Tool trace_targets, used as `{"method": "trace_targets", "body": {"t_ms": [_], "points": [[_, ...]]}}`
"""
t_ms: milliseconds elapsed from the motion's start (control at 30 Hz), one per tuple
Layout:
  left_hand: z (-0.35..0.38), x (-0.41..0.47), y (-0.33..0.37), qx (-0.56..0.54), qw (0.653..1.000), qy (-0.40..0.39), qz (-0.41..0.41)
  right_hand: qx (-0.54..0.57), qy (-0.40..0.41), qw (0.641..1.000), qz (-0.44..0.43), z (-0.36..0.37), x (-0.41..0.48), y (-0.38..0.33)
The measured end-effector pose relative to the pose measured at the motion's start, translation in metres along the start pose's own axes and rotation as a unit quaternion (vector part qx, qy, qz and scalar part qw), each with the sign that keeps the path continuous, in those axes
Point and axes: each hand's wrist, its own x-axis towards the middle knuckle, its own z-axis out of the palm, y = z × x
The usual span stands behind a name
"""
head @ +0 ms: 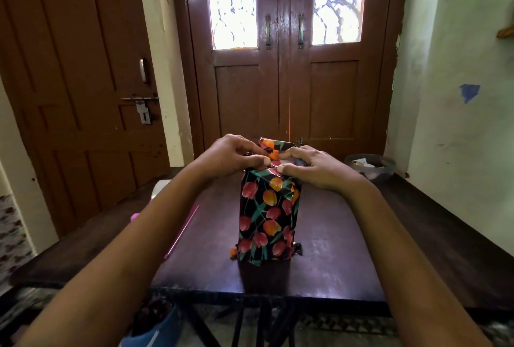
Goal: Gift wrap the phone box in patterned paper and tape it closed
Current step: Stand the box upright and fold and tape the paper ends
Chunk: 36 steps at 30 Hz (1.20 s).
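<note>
The phone box (267,215) stands on end in the middle of the dark table (333,249), covered in black paper with red and orange tulips. Loose paper flaps stick up at its top end. My left hand (233,157) pinches the paper flap at the top left corner. At the top right, my right hand (311,165) grips the folded paper with curled fingers and thumb. The box's top face is hidden behind my fingers. Crumpled paper ends show at its bottom.
A thin pink stick (182,231) lies on the table to the left of the box, with a small pink object (134,217) at the left edge. A round container (371,167) sits at the far right corner. Brown doors stand behind.
</note>
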Motion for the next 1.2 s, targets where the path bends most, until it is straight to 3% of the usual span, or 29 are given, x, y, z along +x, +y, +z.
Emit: {"method": "trace_targets", "body": {"t_ms": [267,600,700,767,833,967,1100,1200], "points": [[-0.002,0.007,0.000,0.061,0.995,-0.076,-0.018,0.014,-0.016,1.000,-0.002,-0.004,-0.003,-0.001],[-0.006,0.001,-0.011,-0.094,0.990,-0.104,-0.014,0.011,-0.003,1.000,0.022,0.002,0.001,-0.004],[-0.009,-0.008,-0.024,-0.174,0.984,-0.027,-0.026,0.028,0.007,0.999,0.021,0.004,-0.001,-0.003],[-0.013,-0.016,-0.033,-0.215,0.972,0.068,-0.062,0.029,0.015,0.999,0.023,0.007,-0.001,-0.002],[-0.022,-0.025,-0.042,-0.202,0.966,0.113,-0.112,0.032,0.020,0.999,0.026,0.009,-0.002,-0.003],[-0.051,-0.046,-0.070,-0.023,0.962,0.043,-0.268,0.038,0.026,0.999,0.027,0.011,-0.002,-0.005],[-0.076,-0.072,-0.105,0.118,0.896,0.007,-0.428,0.044,0.026,0.998,0.023,0.011,-0.002,-0.007],[-0.075,-0.092,-0.118,0.105,0.867,0.033,-0.486,0.043,0.027,0.998,0.025,0.011,-0.002,-0.007]]}}
